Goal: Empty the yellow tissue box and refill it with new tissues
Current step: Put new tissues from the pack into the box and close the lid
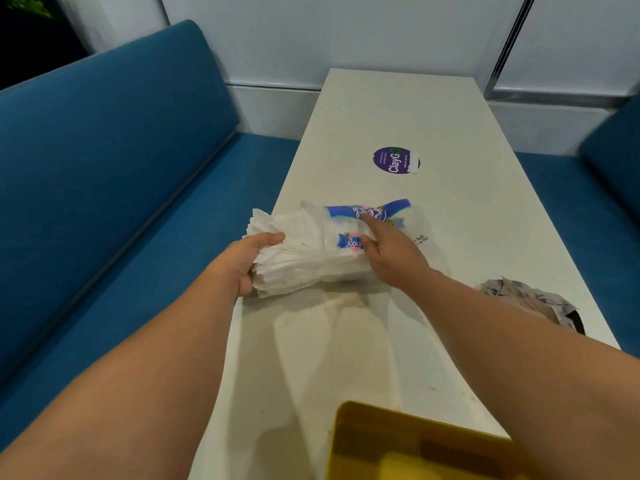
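- One yellow tissue box (408, 445) at 6 o'clock, near table (450, 216) edge, open top, partly cut off by the frame.
- One stack of white tissues (304, 251) at frame center, half inside one clear plastic wrapper (377, 211) with blue print.
- One crumpled grey paper wad (530, 299) at 3 o'clock, near the table's right edge.
- One purple round sticker (396, 160) at 12 o'clock, beyond the stack.
- Left hand (242, 261): arm stretched forward, fingers (270, 239) clenched around the stack's bare left end, thumb on top.
- Right hand (391, 251): arm reaching in from 4 o'clock, index finger extended on the wrapper, other fingers curled, pinching the plastic.
- Blue sofa (114, 161) on left.
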`<state>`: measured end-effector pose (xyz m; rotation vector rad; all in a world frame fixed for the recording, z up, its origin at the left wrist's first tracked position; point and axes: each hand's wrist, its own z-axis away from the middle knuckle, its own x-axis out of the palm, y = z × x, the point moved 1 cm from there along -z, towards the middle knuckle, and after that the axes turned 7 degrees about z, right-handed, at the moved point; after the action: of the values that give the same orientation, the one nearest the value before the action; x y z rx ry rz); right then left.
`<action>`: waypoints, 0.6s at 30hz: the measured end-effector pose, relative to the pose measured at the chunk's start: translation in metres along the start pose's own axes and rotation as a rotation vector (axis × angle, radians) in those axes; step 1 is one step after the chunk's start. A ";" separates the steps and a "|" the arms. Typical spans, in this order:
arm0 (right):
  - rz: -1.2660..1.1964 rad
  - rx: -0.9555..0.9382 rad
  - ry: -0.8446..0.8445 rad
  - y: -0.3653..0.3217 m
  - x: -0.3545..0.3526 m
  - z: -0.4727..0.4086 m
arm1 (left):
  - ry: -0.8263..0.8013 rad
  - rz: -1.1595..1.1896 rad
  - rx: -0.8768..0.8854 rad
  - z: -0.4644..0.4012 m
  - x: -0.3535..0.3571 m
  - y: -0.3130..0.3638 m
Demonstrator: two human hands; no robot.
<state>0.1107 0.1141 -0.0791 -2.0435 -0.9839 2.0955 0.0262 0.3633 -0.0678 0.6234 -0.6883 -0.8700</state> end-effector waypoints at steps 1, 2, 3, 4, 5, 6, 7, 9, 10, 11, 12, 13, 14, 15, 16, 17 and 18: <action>0.003 0.007 -0.047 0.003 0.002 -0.001 | 0.006 -0.001 0.000 0.001 -0.003 0.000; 0.010 0.013 -0.080 0.003 0.003 -0.002 | 0.013 0.002 0.000 0.002 -0.007 0.001; 0.008 0.023 -0.120 0.006 0.005 -0.004 | 0.016 0.003 0.001 0.002 -0.011 0.002; 0.011 0.043 -0.164 0.007 0.007 -0.005 | 0.016 0.000 0.006 0.004 -0.015 0.003; 0.020 0.058 -0.209 0.009 0.010 -0.007 | 0.020 -0.001 0.014 0.006 -0.021 0.004; 0.071 0.060 -0.256 0.013 0.012 -0.009 | 0.021 -0.001 0.021 0.007 -0.024 0.006; 0.143 0.035 -0.300 0.015 0.015 -0.011 | 0.027 0.002 0.028 0.009 -0.028 0.007; 0.360 -0.034 -0.401 0.016 0.020 -0.015 | 0.037 0.004 0.047 0.016 -0.036 0.010; 0.454 -0.053 -0.450 0.013 0.019 -0.014 | 0.043 0.008 0.055 0.020 -0.040 0.011; 0.498 -0.041 -0.479 0.012 0.019 -0.016 | 0.048 0.015 0.061 0.025 -0.043 0.012; 0.509 -0.007 -0.482 0.009 0.016 -0.014 | 0.050 0.026 0.069 0.029 -0.046 0.014; 0.531 -0.011 -0.460 0.010 0.015 -0.015 | 0.048 0.038 0.077 0.034 -0.049 0.015; 0.561 -0.015 -0.454 0.008 0.014 -0.014 | 0.047 0.051 0.090 0.040 -0.053 0.017; 0.614 -0.023 -0.467 0.009 0.016 -0.014 | 0.045 0.062 0.104 0.044 -0.055 0.019; 0.661 -0.030 -0.491 0.007 0.016 -0.014 | 0.041 0.072 0.121 0.050 -0.058 0.022; 0.694 -0.029 -0.524 0.007 0.017 -0.014 | 0.039 0.081 0.137 0.055 -0.061 0.024; 0.670 0.010 -0.536 0.005 0.017 -0.013 | 0.036 0.089 0.154 0.061 -0.062 0.027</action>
<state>0.1226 0.1238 -0.0955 -2.0341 -0.3019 3.0752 -0.0360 0.4167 -0.0279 0.7385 -0.7492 -0.7258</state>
